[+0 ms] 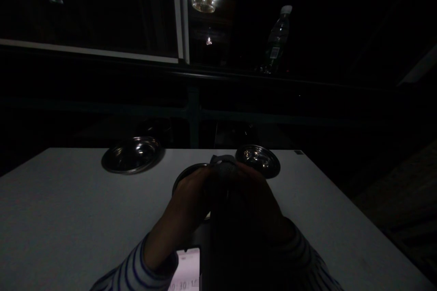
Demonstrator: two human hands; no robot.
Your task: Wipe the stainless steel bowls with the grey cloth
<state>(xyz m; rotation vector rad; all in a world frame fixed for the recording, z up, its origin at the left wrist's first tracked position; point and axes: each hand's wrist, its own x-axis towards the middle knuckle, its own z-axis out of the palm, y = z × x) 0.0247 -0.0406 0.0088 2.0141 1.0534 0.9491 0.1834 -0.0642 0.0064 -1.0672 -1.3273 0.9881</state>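
Note:
My left hand [189,198] and my right hand [261,200] come together over the middle of the white table [136,209]. Their fingers close around a dark grey thing [224,167], perhaps a cloth; the dimness hides its exact kind. Beneath and behind my left hand shows the rim of a round metal dish [180,177], mostly covered by the hands. Deep shadow swallows most of my right hand and the space between my wrists.
One shiny metal dish [131,155] sits at the table's far left edge, another [258,161] at the far right. A lit phone [186,266] lies by my left wrist. Past the table are a dark rail [232,76], a window frame [182,13] and a plastic bottle [277,38].

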